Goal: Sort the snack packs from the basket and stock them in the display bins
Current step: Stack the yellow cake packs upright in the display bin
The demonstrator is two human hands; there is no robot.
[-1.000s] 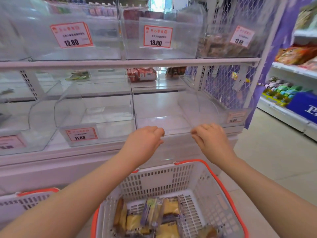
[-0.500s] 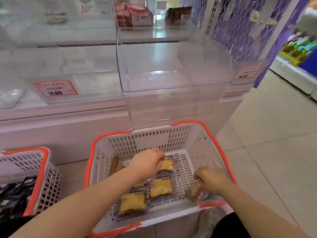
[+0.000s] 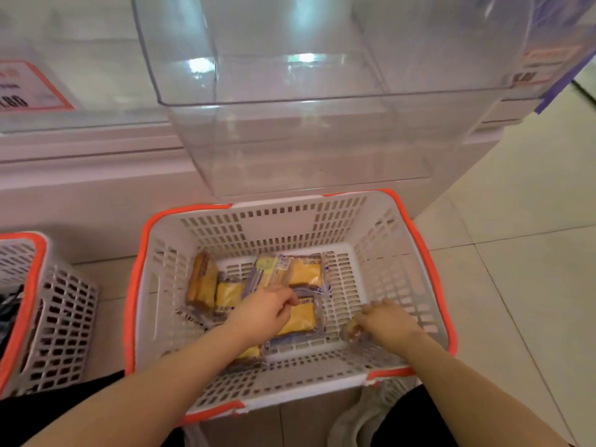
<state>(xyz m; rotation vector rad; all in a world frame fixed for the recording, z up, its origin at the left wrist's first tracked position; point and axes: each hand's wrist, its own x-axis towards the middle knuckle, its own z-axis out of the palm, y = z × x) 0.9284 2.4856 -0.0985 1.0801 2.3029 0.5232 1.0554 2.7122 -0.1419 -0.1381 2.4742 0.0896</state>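
Observation:
A white basket with an orange rim (image 3: 429,262) stands on the floor in front of me. Several yellow snack packs (image 3: 304,272) in clear wrappers lie on its bottom, and one (image 3: 203,282) stands on edge at the left. My left hand (image 3: 263,316) reaches into the basket, its fingers curled onto the edge of a yellow pack (image 3: 300,319). My right hand (image 3: 387,321) is at the basket's right side, gripping a small brownish pack (image 3: 350,332) that it mostly hides. An empty clear display bin (image 3: 290,140) juts out just above the basket.
A second white and orange basket (image 3: 54,317) with dark packs stands at the left. Another clear bin with a red price label (image 3: 29,88) sits to the upper left. Pale tiled floor (image 3: 516,237) spreads to the right, and the shelf's white base lies behind the baskets.
Both hands dropped from the clear bin's front edge down into the basket and closed on packs. The view tilted down from the shelves to the basket.

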